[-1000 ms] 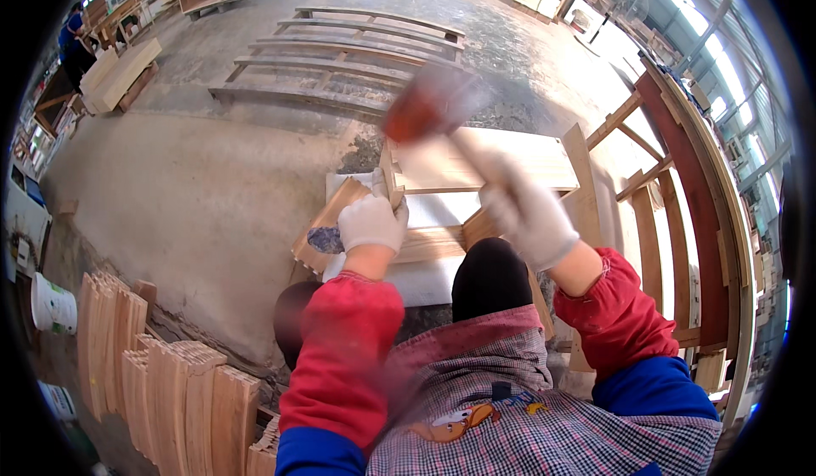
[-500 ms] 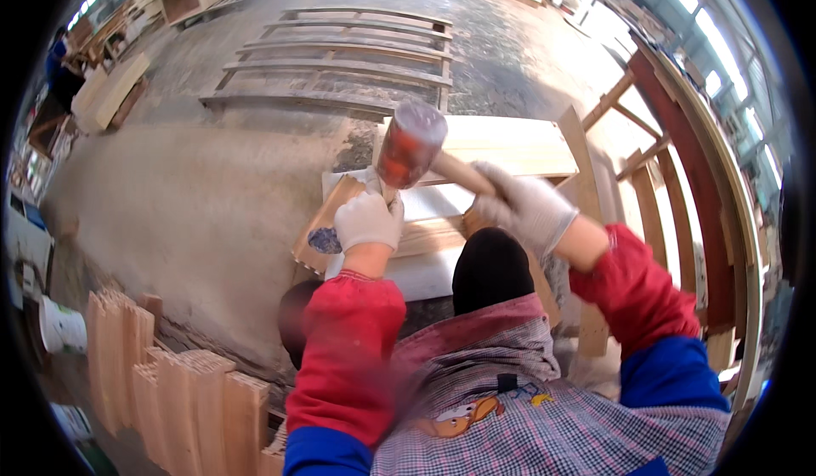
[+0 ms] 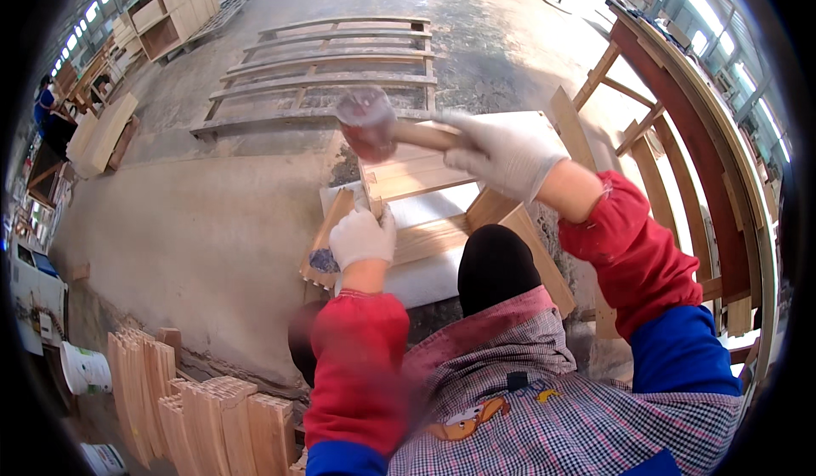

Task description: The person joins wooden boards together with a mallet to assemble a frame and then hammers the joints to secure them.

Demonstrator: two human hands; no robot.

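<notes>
My right hand [image 3: 510, 160], in a white glove, grips the wooden handle of a mallet [image 3: 367, 127] with a thick reddish head and a pale worn face. The mallet is blurred and hangs above the near left corner of a light wooden drawer box [image 3: 416, 174]. At that corner my left hand [image 3: 363, 236], also gloved, is closed with thumb and fingers on either side of the wood. Below the box, another wooden frame [image 3: 429, 240] rests on white padding [image 3: 425, 280]. A grooved board [image 3: 337, 221] stands at its left, by my left wrist.
Stacked wooden boards [image 3: 225, 421] stand at the lower left beside a white bucket [image 3: 85, 367]. A slatted pallet [image 3: 323, 78] lies on the floor ahead. Along the right runs a long wooden bench [image 3: 680, 123]. Another person [image 3: 49, 119] is at the far left.
The mallet has risen and swung left, with its handle now nearly level. My right hand has moved up with it. My left hand stays at the box corner. The view has shifted slightly.
</notes>
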